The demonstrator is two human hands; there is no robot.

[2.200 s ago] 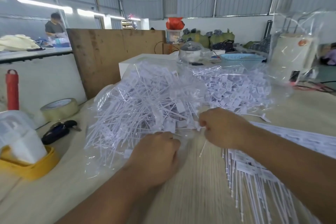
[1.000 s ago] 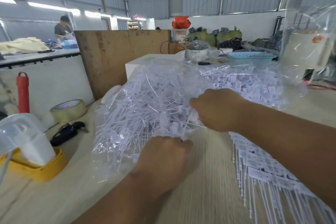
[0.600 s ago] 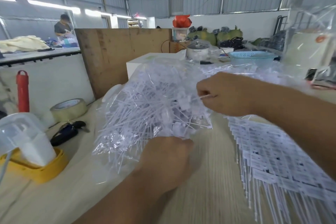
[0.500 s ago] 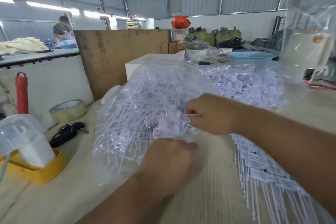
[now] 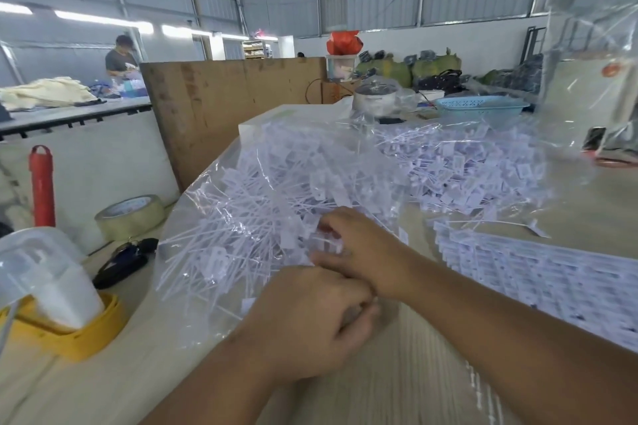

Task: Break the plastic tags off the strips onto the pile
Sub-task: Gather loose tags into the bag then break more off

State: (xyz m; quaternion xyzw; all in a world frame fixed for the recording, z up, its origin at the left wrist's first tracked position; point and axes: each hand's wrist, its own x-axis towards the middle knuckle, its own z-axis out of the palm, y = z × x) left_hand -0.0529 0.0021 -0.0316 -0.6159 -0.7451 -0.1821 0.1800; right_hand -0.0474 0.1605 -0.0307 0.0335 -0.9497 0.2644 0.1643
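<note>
A big pile of loose white plastic tags (image 5: pixel 276 197) lies on clear plastic sheeting across the wooden table (image 5: pixel 397 390). Unbroken strips of tags (image 5: pixel 538 279) lie flat at the right, partly under my right forearm. My left hand (image 5: pixel 310 317) is curled into a fist at the pile's near edge; what it holds is hidden behind its knuckles. My right hand (image 5: pixel 359 245) sits just above and touching it, fingers curled and pinching white tags at the pile's edge.
At the left stand a yellow-based white holder (image 5: pixel 45 300), a tape roll (image 5: pixel 131 217), a black key fob (image 5: pixel 121 262) and a red bottle (image 5: pixel 43 186). A second tag heap (image 5: pixel 466 166), blue basket (image 5: pixel 480 107) and wooden board (image 5: pixel 224 107) lie behind. A person works far left.
My right hand has come back down from above the pile to meet my left hand at the pile's near edge. The left hand stayed put.
</note>
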